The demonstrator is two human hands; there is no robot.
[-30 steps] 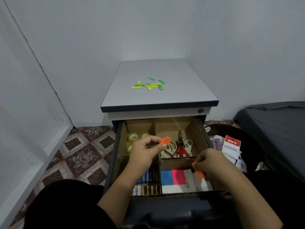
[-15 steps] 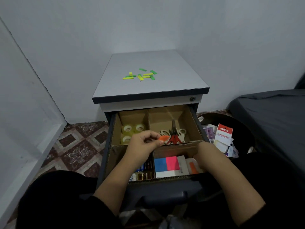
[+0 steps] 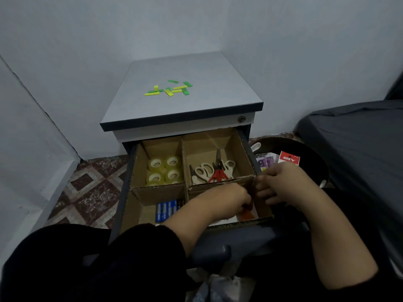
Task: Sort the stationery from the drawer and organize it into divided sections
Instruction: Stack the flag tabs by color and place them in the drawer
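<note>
The open drawer (image 3: 220, 234) holds a cardboard divider insert (image 3: 161, 189). Tape rolls (image 3: 164, 170) fill the back left section and scissors (image 3: 214, 173) the back right. Blue batteries (image 3: 166, 210) lie in the front left section. My left hand (image 3: 226, 198) reaches down into the front right section, fingers curled just above an orange strip (image 3: 246, 215). Its fingertips are hidden, so a grip is unclear. My right hand (image 3: 281, 185) curls its fingers round the insert's right wall, where the cross divider ends, and touches my left hand. Green and yellow strips (image 3: 169, 89) lie on the cabinet top (image 3: 218, 101).
A dark round basin (image 3: 314, 158) right of the cabinet holds a red-and-white packet (image 3: 289, 159) and purple packets (image 3: 265, 161). A grey mattress (image 3: 357, 138) lies farther right. White walls close in behind and to the left, above a patterned tile floor (image 3: 91, 186).
My left hand carried its orange strip from above the scissors down into the front right section. My right hand let go of its orange strip there and moved to the insert's right wall.
</note>
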